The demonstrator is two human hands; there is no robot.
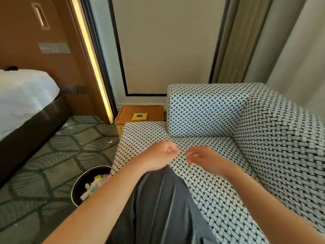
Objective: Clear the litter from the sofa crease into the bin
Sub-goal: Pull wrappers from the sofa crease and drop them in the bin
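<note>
Closest to the lens you've got the person's dark grey trousers [158,208] and two bare forearms reaching out over them, so they're sitting or leaning right at the front edge of the sofa [219,194], the one with the black-and-white basket-weave cover. The left hand [161,154] is balled up with the fingers curled in tight above the seat cushion, but honestly I can't tell if there's anything inside it. The right hand [202,157] is just beside it, fingertips pointing toward the left one and loosely bent. It's motion-blurred, so I can't say whether it's pinching something or holding nothing. The litter [171,137] looks like a thin sprinkle of tiny orange-ish specks sitting along the crease [202,139] where the seat meets the padded armrest block, just beyond both hands and not touching either. The bin [77,189] is on the carpet [52,164] down to the left, tucked against the sofa's front corner and under the left forearm, round and dark, with crumpled white and coloured rubbish in it. There's one small white scrap [110,141] lying on the carpet, well apart from the bin. Past the sofa's end sits a wicker basket [153,111] with a flat yellow packet [139,116] on its lid. A bed [22,95] with white bedding fills the left side, and pale curtains [281,41] hang behind the sofa on the right.
</note>
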